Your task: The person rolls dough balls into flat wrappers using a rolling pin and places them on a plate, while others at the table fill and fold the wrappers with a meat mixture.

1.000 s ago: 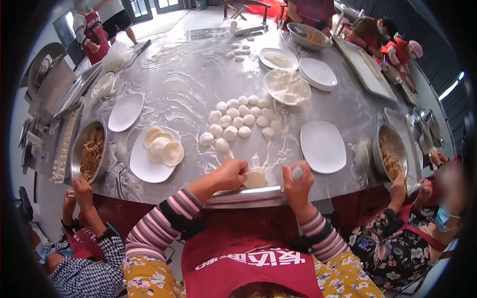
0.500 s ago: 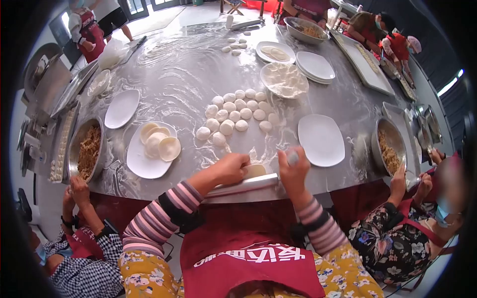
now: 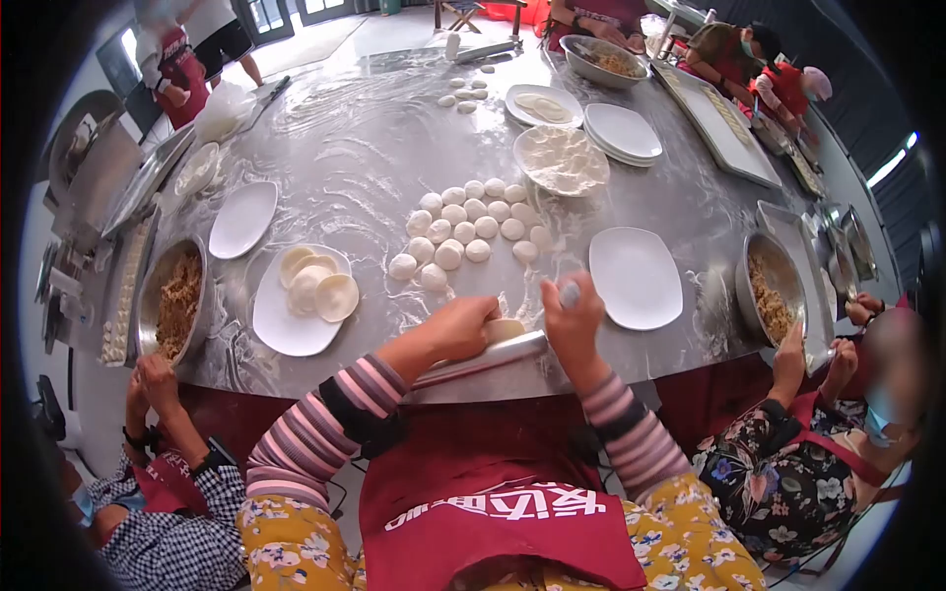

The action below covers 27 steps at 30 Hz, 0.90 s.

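At the table's near edge, my left hand has its fingers closed on the rim of a thin dough wrapper. My right hand is wrapped round a small rolling pin, whose rounded end shows above the fist. A long metallic strip lies along the edge under both wrists. Just beyond my hands sit several floured dough pieces in a cluster. To the left, a white plate bears several flat wrappers. An unused white plate is right of my right hand.
Bowls of filling stand at the left and right, each with a co-worker's hands near it. A flour plate and stacked plates lie farther back. Trays line both sides. Other people stand at the far side.
My right hand has shifted slightly left and up with the rolling pin. My left hand still pinches the wrapper, a little higher in view.
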Each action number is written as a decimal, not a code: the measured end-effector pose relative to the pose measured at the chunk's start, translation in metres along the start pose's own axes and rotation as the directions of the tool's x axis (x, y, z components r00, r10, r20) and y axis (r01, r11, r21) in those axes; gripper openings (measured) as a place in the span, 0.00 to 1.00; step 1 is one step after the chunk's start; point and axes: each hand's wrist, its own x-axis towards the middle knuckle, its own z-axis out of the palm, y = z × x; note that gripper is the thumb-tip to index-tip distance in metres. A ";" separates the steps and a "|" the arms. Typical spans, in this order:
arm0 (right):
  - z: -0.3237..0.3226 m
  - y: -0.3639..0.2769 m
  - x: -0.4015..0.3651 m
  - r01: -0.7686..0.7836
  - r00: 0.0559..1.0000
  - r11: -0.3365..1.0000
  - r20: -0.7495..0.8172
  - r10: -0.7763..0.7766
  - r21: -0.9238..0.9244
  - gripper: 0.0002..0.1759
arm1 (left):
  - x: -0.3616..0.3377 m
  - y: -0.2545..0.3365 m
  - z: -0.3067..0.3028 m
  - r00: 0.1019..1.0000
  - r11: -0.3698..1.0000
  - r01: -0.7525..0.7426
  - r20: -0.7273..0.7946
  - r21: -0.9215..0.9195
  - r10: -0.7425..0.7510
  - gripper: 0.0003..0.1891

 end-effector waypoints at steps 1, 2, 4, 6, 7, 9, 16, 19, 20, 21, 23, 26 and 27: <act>0.010 0.001 0.009 -0.003 1.000 1.000 -0.012 0.003 -0.001 0.12 | 0.005 0.002 0.001 1.000 1.000 -0.007 0.006 0.009 0.007 0.05; 0.019 0.001 0.017 -0.010 1.000 0.998 0.006 0.010 0.056 0.12 | 0.009 0.005 0.001 0.999 0.999 0.032 -0.019 0.028 -0.032 0.05; 0.021 -0.002 0.020 0.009 1.000 0.997 0.000 -0.009 0.083 0.13 | 0.010 0.007 -0.003 0.997 0.996 0.083 0.004 0.033 -0.083 0.05; -0.004 -0.005 0.003 0.017 1.000 1.000 0.020 -0.018 0.026 0.14 | 0.003 0.001 -0.003 0.999 0.999 0.042 0.009 0.025 -0.043 0.05; -0.017 -0.006 -0.009 0.013 0.999 0.999 0.033 -0.012 -0.031 0.14 | -0.002 -0.004 -0.002 1.000 1.000 0.005 0.026 0.023 -0.006 0.05; -0.035 -0.006 -0.035 -0.151 0.988 0.983 0.055 0.146 0.101 0.15 | -0.008 -0.010 -0.002 0.999 0.997 0.052 0.009 -0.060 -0.051 0.05; 0.024 -0.004 0.025 0.007 1.000 0.990 0.001 -0.007 0.138 0.12 | -0.001 -0.010 -0.007 0.997 0.997 0.074 0.011 -0.021 -0.073 0.08; 0.014 0.004 0.009 0.055 0.998 0.994 -0.046 -0.051 0.097 0.13 | -0.006 -0.007 -0.008 0.998 0.997 0.062 -0.009 0.043 -0.062 0.08; 0.001 0.002 0.002 0.055 0.998 0.993 -0.032 -0.052 0.101 0.13 | -0.011 0.000 -0.009 0.998 0.995 0.061 0.020 0.080 -0.063 0.07; -0.017 -0.004 -0.008 0.053 0.999 0.993 -0.015 -0.052 0.104 0.14 | -0.012 0.007 -0.010 0.996 0.992 0.061 0.050 0.114 -0.067 0.06; -0.041 -0.010 -0.028 0.013 0.999 0.992 0.046 -0.019 0.128 0.14 | 0.006 0.004 -0.001 0.999 0.998 0.009 0.047 0.059 -0.012 0.06; -0.054 -0.013 -0.042 -0.114 0.987 0.970 0.133 0.086 0.216 0.15 | 0.052 0.019 0.014 0.997 0.977 -0.052 0.043 -0.207 0.062 0.06; -0.054 -0.012 -0.041 -0.111 0.988 0.971 0.125 0.085 0.213 0.15 | 0.074 0.027 0.014 0.995 0.913 -0.068 0.035 -0.402 0.089 0.06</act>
